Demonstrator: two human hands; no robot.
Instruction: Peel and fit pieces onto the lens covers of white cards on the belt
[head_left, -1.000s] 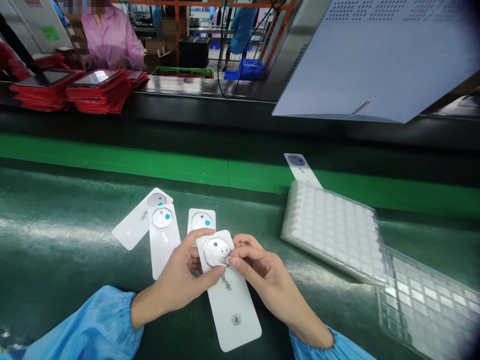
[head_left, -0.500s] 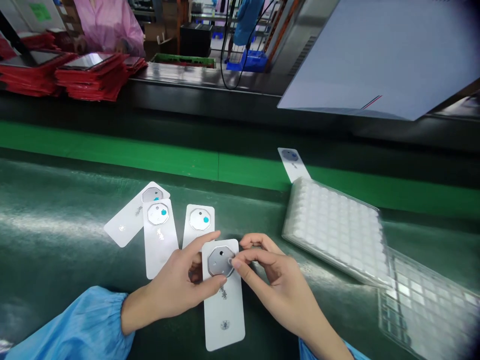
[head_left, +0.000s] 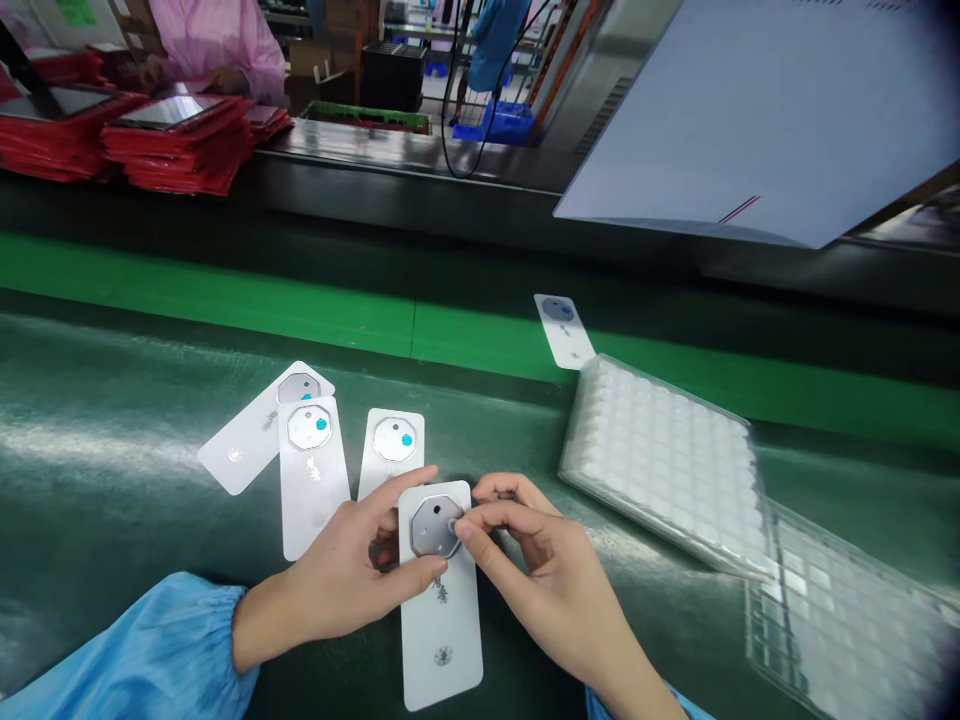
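Observation:
My left hand (head_left: 349, 570) grips a white phone back cover (head_left: 441, 630) at its upper left edge, thumb on the face. The cover bears an octagonal grey camera plate (head_left: 433, 527), dark markings and a round emblem. My right hand (head_left: 551, 570) is closed in a pinch at the plate's right side, on a small round translucent piece (head_left: 453, 524). Whether that piece touches the plate I cannot tell. Just behind my left hand lies another white cover (head_left: 391, 440) with a blue dot. To the left, one cover (head_left: 313, 490) overlaps a slanted one (head_left: 244, 445).
A clear tray (head_left: 664, 465) with rows of white pieces stands at right, beside a clear plastic tray (head_left: 847, 590). One more cover (head_left: 564, 330) lies on the green strip (head_left: 337, 325). Red stacks (head_left: 180, 145) sit before a person in pink (head_left: 217, 45). A white panel (head_left: 765, 110) overhangs upper right.
The green strip's seam and the cover on it have shifted left relative to the tray. The whole view has moved slightly. Both hands keep nearly the same hold.

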